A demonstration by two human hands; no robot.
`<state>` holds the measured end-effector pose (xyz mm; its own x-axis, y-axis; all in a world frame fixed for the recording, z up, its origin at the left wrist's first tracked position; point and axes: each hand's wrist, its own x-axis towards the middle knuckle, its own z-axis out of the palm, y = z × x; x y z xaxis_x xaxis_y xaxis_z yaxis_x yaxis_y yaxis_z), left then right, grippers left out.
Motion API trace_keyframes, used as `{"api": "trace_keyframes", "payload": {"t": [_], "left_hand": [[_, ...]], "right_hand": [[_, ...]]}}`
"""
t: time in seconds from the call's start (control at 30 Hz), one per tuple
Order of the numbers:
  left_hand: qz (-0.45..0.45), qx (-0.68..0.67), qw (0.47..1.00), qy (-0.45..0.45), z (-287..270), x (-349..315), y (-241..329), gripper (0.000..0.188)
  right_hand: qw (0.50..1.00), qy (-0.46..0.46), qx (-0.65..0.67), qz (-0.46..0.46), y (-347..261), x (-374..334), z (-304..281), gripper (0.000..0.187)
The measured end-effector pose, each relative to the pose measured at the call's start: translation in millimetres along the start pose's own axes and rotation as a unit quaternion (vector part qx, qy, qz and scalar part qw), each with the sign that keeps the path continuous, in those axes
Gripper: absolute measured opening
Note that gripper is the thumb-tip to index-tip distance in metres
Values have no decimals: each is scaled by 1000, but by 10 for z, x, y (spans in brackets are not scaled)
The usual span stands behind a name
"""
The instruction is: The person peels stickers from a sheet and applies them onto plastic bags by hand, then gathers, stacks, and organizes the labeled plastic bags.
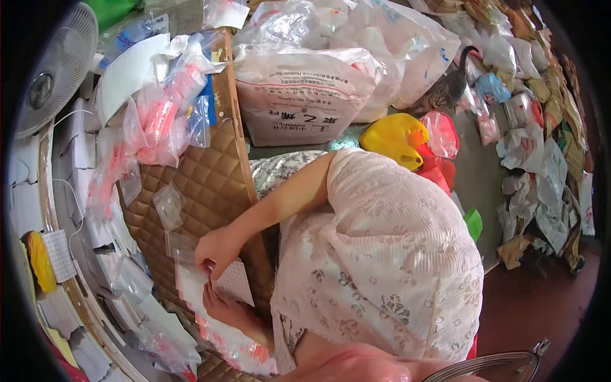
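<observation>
My right hand [219, 251] bends down over the tabletop, fingers pinched together. A tiny reddish spot shows at its fingertips, too small to name. Just below it, my left hand [223, 304] has its fingers closed at the edge of a white dotted sheet [237, 284]. Both hands are close together, almost touching. Under and beside them runs a long row of flat white packets with red-pink marks [223, 337]. A small clear plastic bag [181, 245] lies by my right hand, with another clear bag [169, 207] beyond it.
The table has a brown quilted cover [203, 172] and a wooden edge [230, 95]. Bagged pink items [159, 124] pile on it. A fan [54, 70] stands far left. Beyond are a large white sack [299, 95], a yellow bag [391, 137] and a cat [442, 92].
</observation>
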<state>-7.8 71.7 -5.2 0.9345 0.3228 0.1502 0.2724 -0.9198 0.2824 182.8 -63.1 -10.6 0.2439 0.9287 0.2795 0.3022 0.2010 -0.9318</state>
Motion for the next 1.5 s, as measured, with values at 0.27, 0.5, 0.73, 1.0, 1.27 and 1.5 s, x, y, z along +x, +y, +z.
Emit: {"api": "trace_keyframes", "payload": {"t": [0.27, 0.5, 0.73, 1.0, 1.27, 1.5], "left_hand": [[-19, 27, 998, 49, 54, 3, -44, 35], [-44, 66, 997, 10, -2, 136, 51, 28], [-178, 95, 979, 33, 95, -25, 236, 29], [-193, 94, 975, 63, 231, -3, 310, 33], [-201, 53, 973, 103, 248, -26, 281, 33], [-187, 30, 978, 92, 208, -13, 291, 33]], "right_hand": [[971, 72, -227, -31, -138, -150, -204, 35], [869, -192, -408, 203, -117, -189, -702, 51], [973, -191, -93, 94, 42, 699, -359, 19], [948, -308, -72, -23, 300, 1479, 320, 25], [883, -230, -402, -70, 256, 1592, 393, 35], [914, -342, -214, -33, 316, 1692, 336, 38]]}}
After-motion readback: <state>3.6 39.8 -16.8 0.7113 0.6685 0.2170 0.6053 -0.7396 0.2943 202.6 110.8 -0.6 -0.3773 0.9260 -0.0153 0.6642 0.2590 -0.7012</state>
